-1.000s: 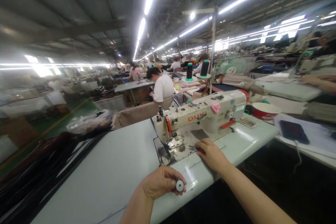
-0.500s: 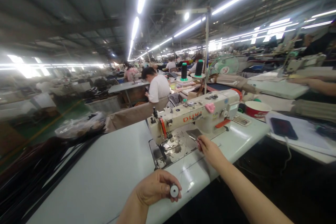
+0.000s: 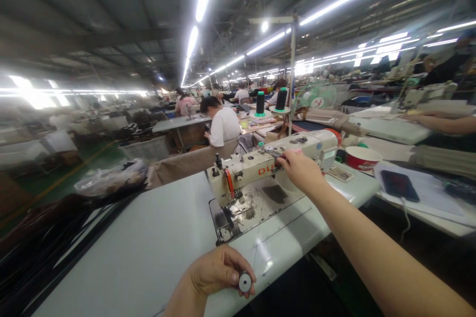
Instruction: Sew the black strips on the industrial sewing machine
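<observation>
Low in the view, my left hand (image 3: pixel 223 271) holds a round metal bobbin (image 3: pixel 245 282) between thumb and fingers, above the front edge of the pale table (image 3: pixel 156 237). My right hand (image 3: pixel 297 168) is over the top of the sewing machine (image 3: pixel 238 171), its fingers closed on a slim metal tool (image 3: pixel 272 152) that looks like tweezers or snips. The tool's tip lies at the machine's top, beside a small green-topped knob (image 3: pixel 261 145). My right hand hides part of the machine arm and most of a pink item on it.
Two black thread cones (image 3: pixel 260 104) stand behind the machine. To the right are a red-and-white bowl (image 3: pixel 362 158) and a phone (image 3: pixel 399 184) with a cable. Dark fabric strips (image 3: pixel 70 247) lie left. A person in white (image 3: pixel 225 126) sits beyond; another person's arm (image 3: pixel 442 121) is far right.
My right hand has risen with the tool from above the machine bed to the top of the machine arm. My left hand, still holding the bobbin, has moved slightly down.
</observation>
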A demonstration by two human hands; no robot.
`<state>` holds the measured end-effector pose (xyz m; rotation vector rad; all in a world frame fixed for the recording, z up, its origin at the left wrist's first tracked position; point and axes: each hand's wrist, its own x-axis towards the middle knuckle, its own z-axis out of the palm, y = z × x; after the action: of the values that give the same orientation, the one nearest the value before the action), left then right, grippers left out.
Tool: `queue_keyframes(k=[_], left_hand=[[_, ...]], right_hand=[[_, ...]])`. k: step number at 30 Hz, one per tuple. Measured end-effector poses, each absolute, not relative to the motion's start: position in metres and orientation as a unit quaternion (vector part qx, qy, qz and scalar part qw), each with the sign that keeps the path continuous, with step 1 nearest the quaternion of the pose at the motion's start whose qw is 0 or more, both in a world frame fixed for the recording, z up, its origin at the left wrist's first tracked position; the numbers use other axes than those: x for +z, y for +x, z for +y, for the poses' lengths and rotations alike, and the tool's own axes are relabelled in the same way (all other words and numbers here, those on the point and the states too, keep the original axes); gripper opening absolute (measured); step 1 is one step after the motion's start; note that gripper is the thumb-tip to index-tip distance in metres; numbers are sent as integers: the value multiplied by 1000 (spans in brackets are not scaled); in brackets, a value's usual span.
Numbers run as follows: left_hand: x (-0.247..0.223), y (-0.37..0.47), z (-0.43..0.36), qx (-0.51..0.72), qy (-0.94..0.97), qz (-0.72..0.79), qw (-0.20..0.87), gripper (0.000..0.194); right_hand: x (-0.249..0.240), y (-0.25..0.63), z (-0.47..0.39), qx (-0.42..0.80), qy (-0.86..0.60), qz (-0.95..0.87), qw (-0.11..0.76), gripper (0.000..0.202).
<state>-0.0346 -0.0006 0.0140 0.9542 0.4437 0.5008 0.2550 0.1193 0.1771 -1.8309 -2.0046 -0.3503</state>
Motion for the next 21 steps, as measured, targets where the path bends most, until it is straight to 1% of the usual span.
queue_keyframes(k=[2,4,14,18,21], left_hand=[[14,-35,0,237,451,213,834,57],[13,-35,1,236,450,217,834,56],[13,-32,1,237,445,202,840,54],[13,-32,1,276,445,189,831,51],[10,-33,5,359,424,203,806,47]], right_hand=[[180,249,121,-154,-645,-728,171,34],[181,246,123,-175,-644,-728,159,37],[181,242,125,-185,-666,-704,162,37],[179,235,104,-136,-678,-696,193,36],[164,224,75,-51,-646,-727,227,33]])
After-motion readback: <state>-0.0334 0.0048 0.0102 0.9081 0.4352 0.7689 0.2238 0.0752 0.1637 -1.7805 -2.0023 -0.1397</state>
